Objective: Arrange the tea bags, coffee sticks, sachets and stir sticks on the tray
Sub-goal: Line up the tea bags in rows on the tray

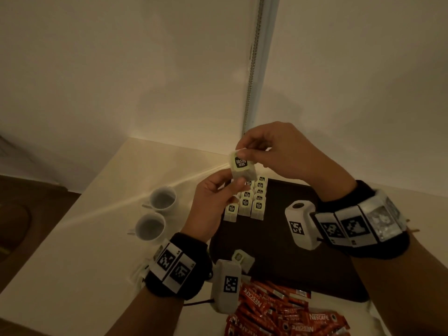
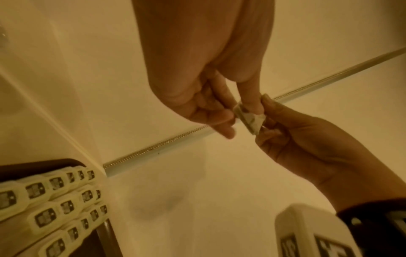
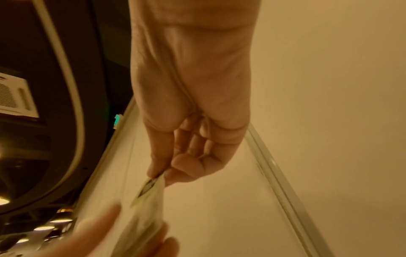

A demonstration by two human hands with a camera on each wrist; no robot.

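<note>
Now, from the head view, we see both hands raised above the dark tray [image 1: 303,258] in the middle of the frame. The left hand [image 1: 213,202] and the right hand [image 1: 286,154] hold one tea bag [image 1: 242,167] between them. The right grip pinches its top edge with thumb and forefinger, and the left grip pinches its lower part. At the upper left corner of the tray, just under the hands, the rows of tea bags [image 1: 252,200] lie close together. One loose tea bag [image 1: 242,259] lies near the lower left edge of the tray. The red coffee sticks [image 1: 278,314] are piled on the pale worktop [image 1: 72,251] at the bottom centre of the frame. Two white cups [image 1: 155,212] stand on the worktop, left of the tray.

From the left wrist view, the left hand [image 2: 197,87] comes from the top and the right hand [image 2: 307,144] from the right; their fingertips meet on the tea bag [image 2: 248,120] in the centre. The rows of tea bags [image 2: 54,205] fill the lower left corner.

From the right wrist view, the right hand [image 3: 193,121] pinches the tea bag [image 3: 149,200] by its upper end. The left hand [image 3: 98,240] is blurred at the bottom.
</note>
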